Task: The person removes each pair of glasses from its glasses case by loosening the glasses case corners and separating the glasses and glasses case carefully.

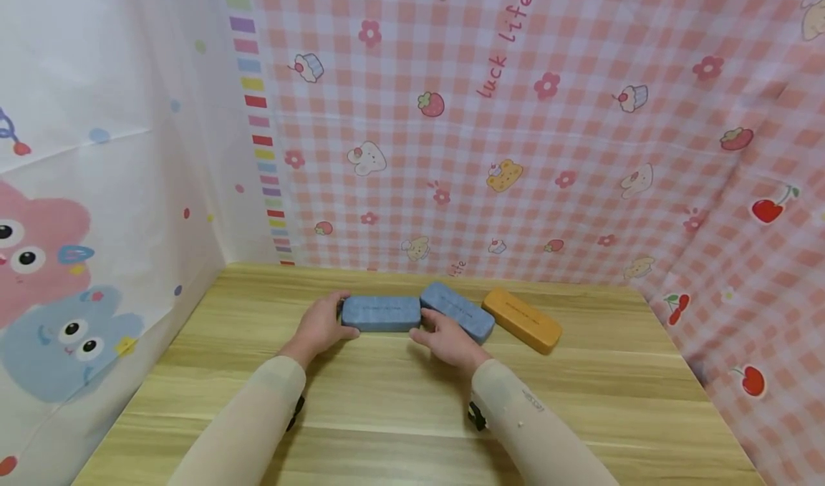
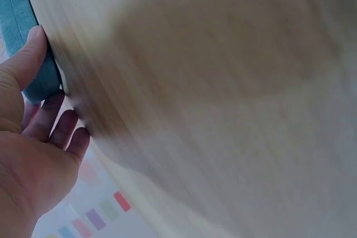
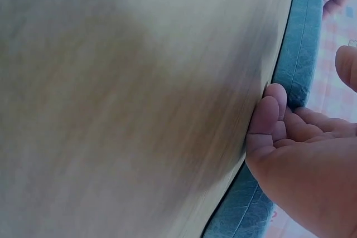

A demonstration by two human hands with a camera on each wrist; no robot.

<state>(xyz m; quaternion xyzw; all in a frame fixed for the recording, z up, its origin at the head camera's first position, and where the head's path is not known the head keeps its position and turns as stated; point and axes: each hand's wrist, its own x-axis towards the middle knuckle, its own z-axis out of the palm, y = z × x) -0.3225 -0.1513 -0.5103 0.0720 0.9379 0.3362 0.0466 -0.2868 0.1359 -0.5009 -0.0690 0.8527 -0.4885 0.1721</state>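
Note:
A blue glasses case (image 1: 381,313) lies lengthwise on the wooden table, with small dark lettering on its upper face. My left hand (image 1: 320,326) grips its left end; in the left wrist view the thumb (image 2: 34,48) presses along the side and the other fingers curl round the end. At the right end, my right hand (image 1: 449,340) holds the case with bent fingers, and its fingertips (image 3: 265,114) show low by the corner. A second blue glasses case (image 1: 459,310) lies slanted just behind the right hand, partly covered by it.
An orange glasses case (image 1: 523,321) lies slanted to the right of the second blue one. The wooden table (image 1: 387,414) reaches back to a pink checked cloth (image 1: 451,149). A white printed cloth (image 1: 129,149) hangs along the left side.

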